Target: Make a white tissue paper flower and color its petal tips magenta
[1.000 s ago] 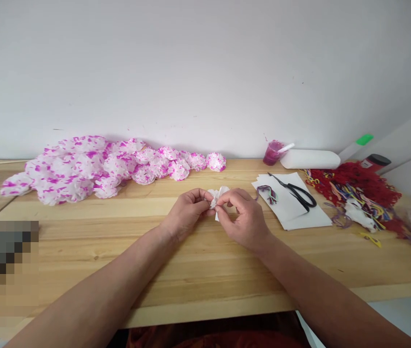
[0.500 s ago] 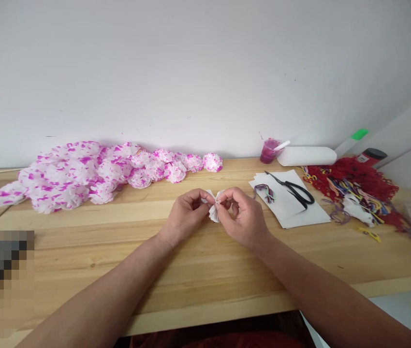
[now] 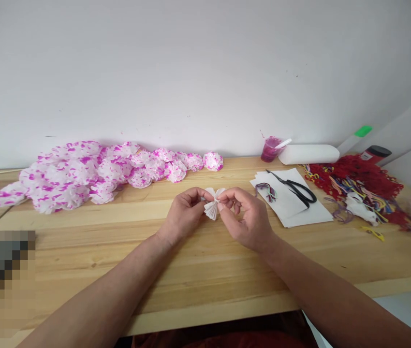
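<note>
Left hand (image 3: 183, 215) and right hand (image 3: 249, 220) pinch pleated paper (image 3: 212, 210) near white sheets (image 3: 290, 212) bearing scissors (image 3: 288, 183).

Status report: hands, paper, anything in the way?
Left hand, right hand: both pinching pleated paper. Gathered centre, fanned below. No obstruction seen; scissors off to the right.

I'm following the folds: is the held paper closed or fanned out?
Fanned out: the held paper narrows between left hand and right hand, its pleats spreading below.
</note>
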A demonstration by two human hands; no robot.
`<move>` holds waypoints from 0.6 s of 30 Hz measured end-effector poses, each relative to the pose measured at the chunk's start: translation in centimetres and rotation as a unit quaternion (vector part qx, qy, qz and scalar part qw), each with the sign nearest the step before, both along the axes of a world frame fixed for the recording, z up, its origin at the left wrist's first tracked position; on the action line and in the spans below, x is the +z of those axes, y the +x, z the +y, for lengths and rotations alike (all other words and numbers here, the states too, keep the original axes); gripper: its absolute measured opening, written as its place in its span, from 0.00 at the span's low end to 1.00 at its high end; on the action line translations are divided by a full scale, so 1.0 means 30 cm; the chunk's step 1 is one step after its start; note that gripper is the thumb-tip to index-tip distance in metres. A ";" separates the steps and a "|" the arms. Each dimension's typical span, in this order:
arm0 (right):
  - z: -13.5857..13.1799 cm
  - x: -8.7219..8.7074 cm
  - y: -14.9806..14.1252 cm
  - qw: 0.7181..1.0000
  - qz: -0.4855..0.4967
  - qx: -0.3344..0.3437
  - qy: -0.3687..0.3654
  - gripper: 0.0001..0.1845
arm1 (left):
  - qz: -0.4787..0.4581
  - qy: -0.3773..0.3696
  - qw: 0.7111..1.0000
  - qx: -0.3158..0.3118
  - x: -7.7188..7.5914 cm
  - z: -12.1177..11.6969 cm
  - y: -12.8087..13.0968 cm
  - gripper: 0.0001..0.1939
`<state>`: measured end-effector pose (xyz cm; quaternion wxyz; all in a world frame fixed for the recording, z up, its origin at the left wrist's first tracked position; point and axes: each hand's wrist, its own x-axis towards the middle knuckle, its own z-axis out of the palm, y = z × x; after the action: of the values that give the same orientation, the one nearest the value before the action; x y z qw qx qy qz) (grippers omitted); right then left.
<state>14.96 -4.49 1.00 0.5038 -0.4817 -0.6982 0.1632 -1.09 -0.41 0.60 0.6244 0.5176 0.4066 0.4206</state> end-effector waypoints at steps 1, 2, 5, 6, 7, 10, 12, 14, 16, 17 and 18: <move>-0.001 0.003 0.002 1.000 0.003 0.000 0.002 0.07 | 0.004 0.001 1.000 0.001 0.000 0.000 -0.001 0.07; -0.001 0.005 0.004 1.000 0.005 -0.001 0.003 0.07 | 0.007 0.003 1.000 0.002 0.000 0.000 -0.001 0.07; 0.000 0.006 0.006 1.000 0.006 -0.008 0.003 0.07 | 0.010 0.006 1.000 0.003 -0.002 0.002 -0.002 0.07; 0.001 0.004 0.006 1.000 0.004 -0.012 0.004 0.07 | 0.011 0.006 1.000 0.003 -0.003 0.002 -0.002 0.07; 0.002 0.002 0.005 1.000 0.003 -0.017 0.003 0.07 | 0.011 0.007 1.000 0.002 -0.004 0.002 -0.001 0.07; 0.005 -0.007 0.002 1.000 0.000 -0.024 -0.002 0.06 | 0.012 0.015 1.000 -0.005 -0.004 0.002 0.000 0.07; 0.007 -0.010 0.000 1.000 -0.002 -0.023 -0.011 0.05 | 0.017 0.023 1.000 -0.009 -0.002 0.001 -0.001 0.07; 0.009 -0.010 -0.001 0.999 0.002 -0.021 -0.025 0.03 | 0.029 0.024 0.999 -0.011 0.006 -0.001 -0.004 0.07; 0.010 -0.007 -0.001 0.999 0.020 -0.015 -0.043 0.02 | 0.043 0.018 0.999 -0.013 0.019 -0.005 -0.008 0.08; 0.010 -0.005 -0.001 0.998 0.032 -0.011 -0.053 0.02 | 0.051 0.018 0.998 -0.014 0.025 -0.008 -0.009 0.08; 0.010 -0.002 0.000 0.997 0.042 -0.007 -0.060 0.02 | 0.059 0.025 0.998 -0.015 0.030 -0.011 -0.011 0.08</move>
<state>14.95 -4.18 0.93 0.5041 -0.5091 -0.6615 0.2216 -1.41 -0.73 1.51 0.5928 0.5628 0.4240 0.3899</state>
